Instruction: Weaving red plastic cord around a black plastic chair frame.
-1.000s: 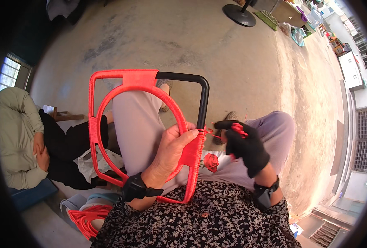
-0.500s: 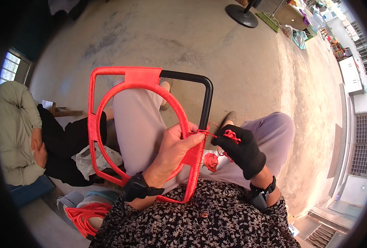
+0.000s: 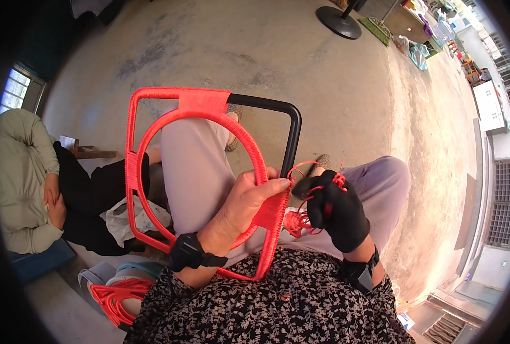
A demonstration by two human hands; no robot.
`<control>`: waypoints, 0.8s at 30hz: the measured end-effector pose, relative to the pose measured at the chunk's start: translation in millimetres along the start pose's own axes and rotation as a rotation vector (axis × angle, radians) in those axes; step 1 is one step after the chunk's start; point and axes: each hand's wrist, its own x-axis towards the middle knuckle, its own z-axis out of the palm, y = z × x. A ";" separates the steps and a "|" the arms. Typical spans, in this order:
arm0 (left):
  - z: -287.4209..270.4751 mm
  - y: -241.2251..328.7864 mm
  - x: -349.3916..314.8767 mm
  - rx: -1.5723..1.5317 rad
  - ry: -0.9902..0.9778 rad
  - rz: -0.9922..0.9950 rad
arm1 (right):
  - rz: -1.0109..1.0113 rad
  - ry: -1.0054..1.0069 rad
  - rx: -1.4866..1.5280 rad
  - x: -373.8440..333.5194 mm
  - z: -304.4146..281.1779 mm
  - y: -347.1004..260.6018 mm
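Note:
A square frame with a ring inside it (image 3: 209, 102) rests upright across my lap, mostly wrapped in red cord. Its upper right corner is a bare black tube (image 3: 294, 129). My bare left hand (image 3: 244, 200) is closed round the right side of the frame, thumb pressed where the wrapping meets the black tube. Just right of it, my right hand (image 3: 336, 212) in a black glove is closed on a small bunch of red cord (image 3: 339, 181). A loose strand arcs from the frame to that hand. More loose red cord (image 3: 294, 222) hangs between the hands over my lap.
On the left sits another person (image 3: 25, 183), hands clasped, beside a white plastic bag (image 3: 134, 229). Coils of red cord (image 3: 120, 301) lie at my lower left. A round black stand base (image 3: 339, 23) and a green broom (image 3: 376, 30) are at the far right.
My right hand has shifted slightly down and right, and the strand from the frame now forms a loose arc. The frame has moved a little up and right with my left hand.

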 end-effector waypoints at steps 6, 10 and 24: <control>3.2 6.5 2.5 0.041 0.023 -0.035 | -0.370 0.018 -0.688 13.6 -10.5 13.0; 4.1 0.7 -2.1 0.130 0.077 0.026 | -0.090 0.159 -0.078 15.5 -19.7 28.5; 2.6 -7.9 -0.7 -0.075 0.156 0.054 | -0.133 0.165 -0.376 32.5 -9.1 40.6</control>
